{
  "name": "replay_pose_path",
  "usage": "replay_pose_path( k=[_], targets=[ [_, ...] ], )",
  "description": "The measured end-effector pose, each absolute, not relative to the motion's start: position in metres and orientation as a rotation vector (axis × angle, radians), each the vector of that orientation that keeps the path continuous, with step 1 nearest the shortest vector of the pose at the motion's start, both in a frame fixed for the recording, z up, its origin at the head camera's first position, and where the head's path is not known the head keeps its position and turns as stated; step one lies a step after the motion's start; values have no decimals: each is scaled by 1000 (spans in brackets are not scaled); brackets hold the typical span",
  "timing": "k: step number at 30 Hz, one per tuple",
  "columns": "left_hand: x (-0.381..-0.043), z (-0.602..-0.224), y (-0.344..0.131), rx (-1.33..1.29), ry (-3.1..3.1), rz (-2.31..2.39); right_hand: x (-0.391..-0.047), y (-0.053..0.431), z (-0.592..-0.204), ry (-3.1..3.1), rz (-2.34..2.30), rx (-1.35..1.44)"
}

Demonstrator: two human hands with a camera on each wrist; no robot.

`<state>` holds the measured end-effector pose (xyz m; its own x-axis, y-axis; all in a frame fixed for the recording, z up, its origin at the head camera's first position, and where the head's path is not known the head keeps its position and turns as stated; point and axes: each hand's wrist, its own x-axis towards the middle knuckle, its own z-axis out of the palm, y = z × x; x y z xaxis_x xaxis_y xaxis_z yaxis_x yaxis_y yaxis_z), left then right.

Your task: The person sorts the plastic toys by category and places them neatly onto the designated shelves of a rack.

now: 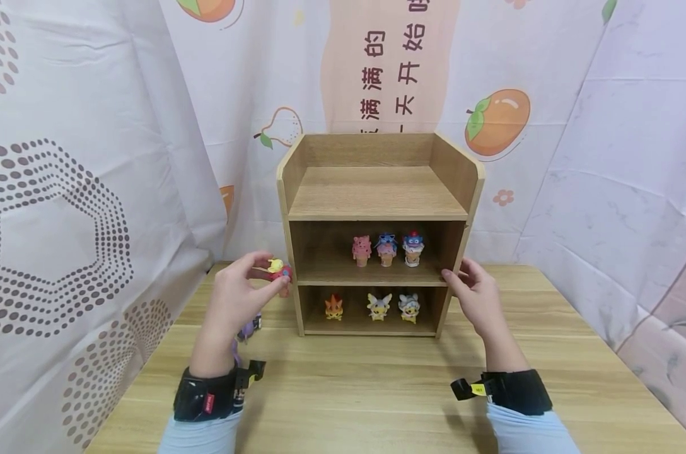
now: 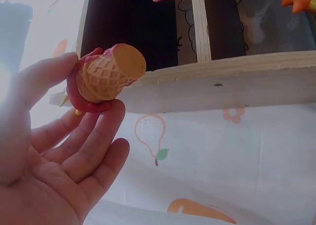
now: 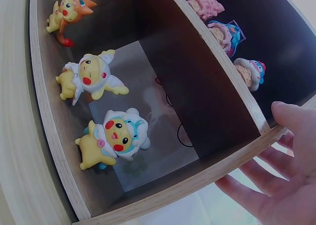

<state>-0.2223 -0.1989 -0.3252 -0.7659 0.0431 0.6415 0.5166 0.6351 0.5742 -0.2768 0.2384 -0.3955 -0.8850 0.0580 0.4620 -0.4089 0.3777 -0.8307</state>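
- Red and yellow on a waffle cone, the toy [image 2: 103, 80] is at nine o'clock of the shelf [image 1: 377, 192], just beside its side panel; in the left wrist view its flat base points toward two.
- Left grip [image 1: 239, 287]: narrow, pinching the toy between thumb and fingers.
- Right grip [image 1: 478, 295]: between three and four o'clock of the shelf, holding its side panel, thumb at the front edge, fingers outside.
- Middle tier, running from nine toward three: pink figure [image 1: 362, 251], blue figure [image 1: 386, 250], red-capped figure [image 1: 413, 250], all upright.
- Bottom tier, same direction: orange figure [image 1: 334, 307], eared figure [image 1: 379, 308], hooded figure [image 1: 409, 308].
- Purple things [image 1: 247, 331], partly hidden by the left arm, lie toward eight o'clock on the desk [image 1: 348, 391], which carries the shelf.
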Motion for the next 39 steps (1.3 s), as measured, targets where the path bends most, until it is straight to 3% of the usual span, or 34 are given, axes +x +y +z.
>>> replay_pose_path(
  k=[39],
  targets=[
    [-230, -340, -145, -744, -2251, -911, -275, 239, -393, -2246, 1516, 290]
  ],
)
